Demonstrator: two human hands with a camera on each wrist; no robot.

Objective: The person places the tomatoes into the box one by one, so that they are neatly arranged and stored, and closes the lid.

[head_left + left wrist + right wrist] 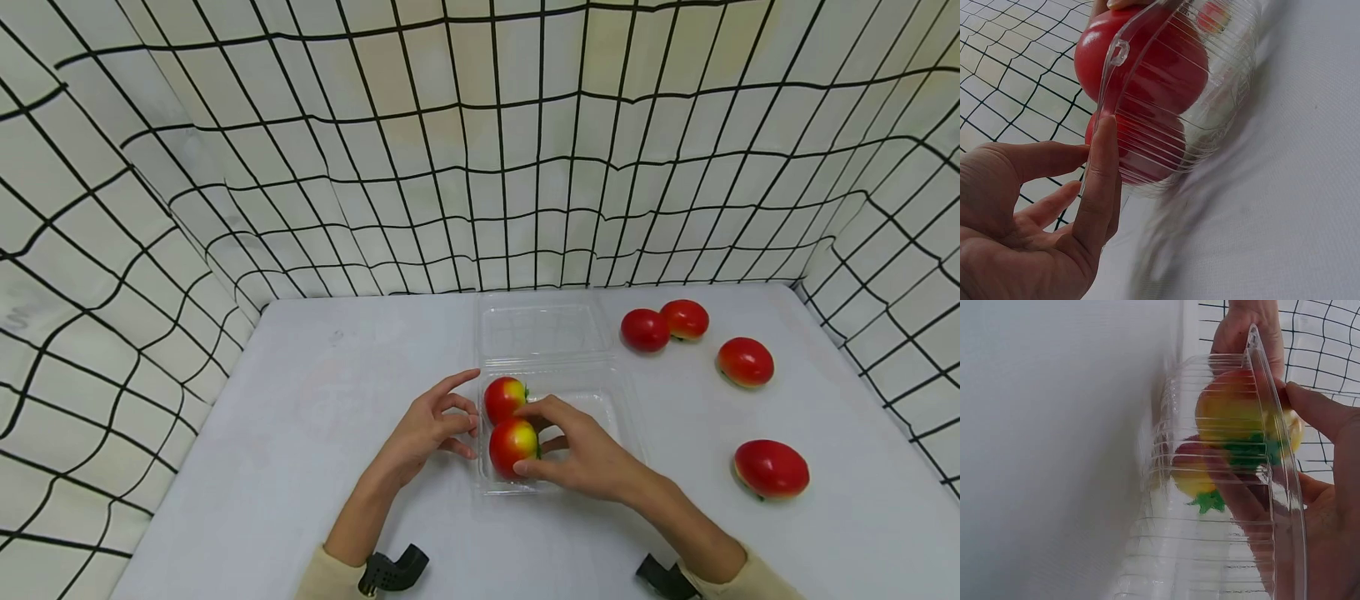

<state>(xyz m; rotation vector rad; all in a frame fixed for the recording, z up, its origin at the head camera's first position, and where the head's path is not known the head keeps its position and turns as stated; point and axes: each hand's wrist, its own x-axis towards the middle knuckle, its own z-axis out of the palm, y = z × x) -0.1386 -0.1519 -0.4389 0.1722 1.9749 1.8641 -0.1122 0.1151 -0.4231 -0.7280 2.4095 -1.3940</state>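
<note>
A clear plastic clamshell box (626, 408) lies with its lid (543, 329) folded back on the white table. Two red-and-yellow tomatoes sit along its left side, the farther tomato (504, 398) behind the nearer tomato (512, 446). My right hand (592, 458) grips the nearer tomato between thumb and fingers, inside the box. At the box's left edge is my left hand (423, 433), its index finger extended. In the left wrist view, fingers of the left hand (1054, 219) touch the rim and outer wall. Green leaves (1250, 450) show on the held tomato through the ribbed wall.
Several more red tomatoes lie on the table to the right: one tomato (645, 330) against another (686, 319), a third (746, 362) farther right, and one (772, 469) nearer me. Black netting (502, 167) over pale walls encloses the table's back and sides.
</note>
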